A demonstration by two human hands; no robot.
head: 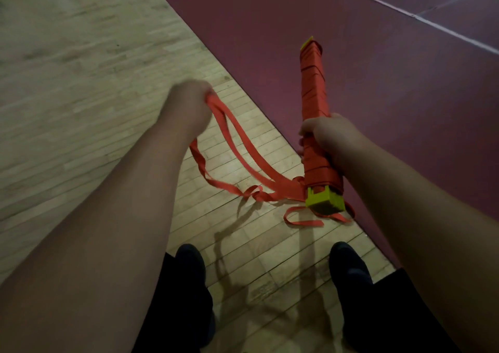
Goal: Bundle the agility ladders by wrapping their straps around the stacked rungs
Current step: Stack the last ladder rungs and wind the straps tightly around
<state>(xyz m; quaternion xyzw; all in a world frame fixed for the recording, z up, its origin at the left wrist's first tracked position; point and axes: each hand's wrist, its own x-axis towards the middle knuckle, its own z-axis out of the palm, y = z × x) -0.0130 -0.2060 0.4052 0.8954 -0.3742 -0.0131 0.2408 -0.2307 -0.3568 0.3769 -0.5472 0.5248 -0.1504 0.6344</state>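
Underfoot is a pale wooden floor of short narrow boards (81,69), scuffed and dull in places. It meets a dark maroon sports surface (378,69) along a straight edge running diagonally from the top middle down to the right. A thin white painted line (421,19) crosses the maroon at the far right. The light is dim, with soft shadows (243,244) on the wood.

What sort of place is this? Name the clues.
Probably a sports hall: pale wooden strip floor, dark red court surface with a white painted line, and an orange-strapped agility ladder bundle.
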